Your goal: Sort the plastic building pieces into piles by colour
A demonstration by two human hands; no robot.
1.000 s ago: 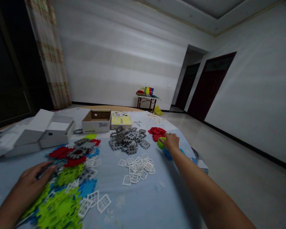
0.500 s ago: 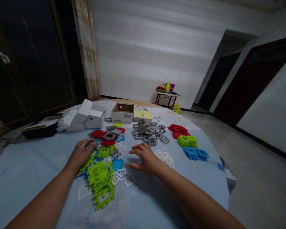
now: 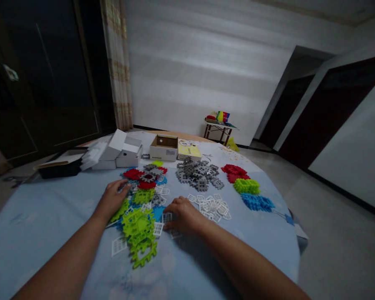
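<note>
A mixed heap of flat plastic puzzle tiles [image 3: 142, 208] in green, red, blue, grey and white lies on the light-blue cloth [image 3: 50, 208]. My left hand [image 3: 112, 199] rests flat on the heap's left edge, fingers stretched out. My right hand [image 3: 183, 216] presses down on a white grid tile [image 3: 167, 217] at the heap's right side, fingers curled over it. To the right lie sorted piles: white tiles [image 3: 211, 205], grey tiles [image 3: 198, 175], red tiles [image 3: 234, 171], green tiles [image 3: 246, 186] and blue tiles [image 3: 256, 202].
White boxes [image 3: 120, 150], an open cardboard box [image 3: 164, 148] and a yellow booklet [image 3: 189, 151] sit at the far side of the table. A dark tray [image 3: 58, 166] lies at the far left. The table's right edge drops to a tiled floor [image 3: 331, 233].
My right hand came back from the green pile at the far right and dropped onto a white tile by the mixed heap. The view swung left. My left hand stayed on the heap.
</note>
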